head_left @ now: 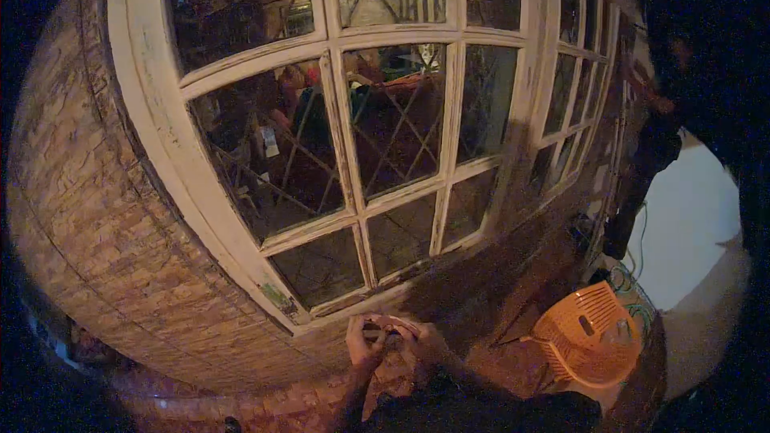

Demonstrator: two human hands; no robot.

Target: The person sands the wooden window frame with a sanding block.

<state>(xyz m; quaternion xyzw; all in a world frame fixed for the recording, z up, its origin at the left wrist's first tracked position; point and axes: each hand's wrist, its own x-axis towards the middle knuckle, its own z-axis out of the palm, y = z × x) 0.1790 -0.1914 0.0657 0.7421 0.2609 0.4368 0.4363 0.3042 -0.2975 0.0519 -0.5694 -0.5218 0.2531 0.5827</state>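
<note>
Low in the middle of the view, my left hand (363,343) and my right hand (427,345) are close together in front of my body. Between them they grip a small reddish-brown strip (393,321) that looks bent or folded. Dim light hides its exact kind. Fingers of both hands are closed on its two ends. Just beyond my hands is the lower rail of a cream window frame (327,322), its paint worn and patchy. The hands appear apart from the frame.
Rough stone-faced wall (96,216) runs along the left. An orange plastic chair (593,333) stands at the lower right, near cables (634,285) and a large white panel (686,220). A dark-clothed person (654,140) stands at the right. Latticed panes (393,128) reflect light.
</note>
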